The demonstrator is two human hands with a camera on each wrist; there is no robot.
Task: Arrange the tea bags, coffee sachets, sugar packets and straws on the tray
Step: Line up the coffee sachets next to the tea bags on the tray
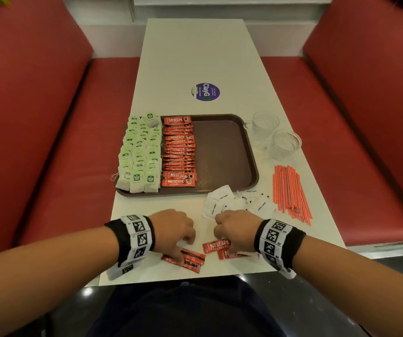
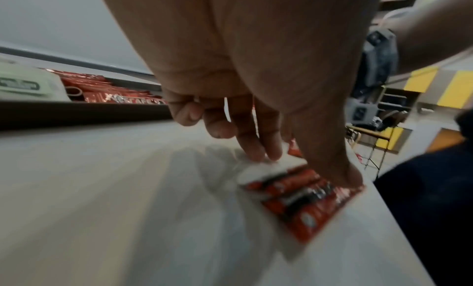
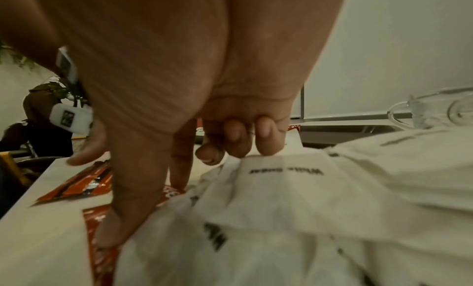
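Observation:
A brown tray (image 1: pixel 222 152) holds rows of green tea bags (image 1: pixel 139 154) on its left and a column of red coffee sachets (image 1: pixel 178 152) beside them. At the table's near edge my left hand (image 1: pixel 186 249) pinches loose coffee sachets (image 1: pixel 192 260) between thumb and fingers; the left wrist view shows this hand (image 2: pixel 307 169) on the sachets (image 2: pixel 307 201). My right hand (image 1: pixel 222 242) pinches another coffee sachet (image 1: pixel 216 246) with thumb and index finger (image 3: pixel 179 179). White sugar packets (image 1: pixel 239 203) lie just beyond it. Red straws (image 1: pixel 289 193) lie to the right.
Two clear glass cups (image 1: pixel 265 122) (image 1: pixel 285 143) stand right of the tray. A round blue sticker (image 1: pixel 205 91) marks the table beyond it. Red bench seats (image 1: pixel 57 154) flank the narrow white table. The tray's right half is bare.

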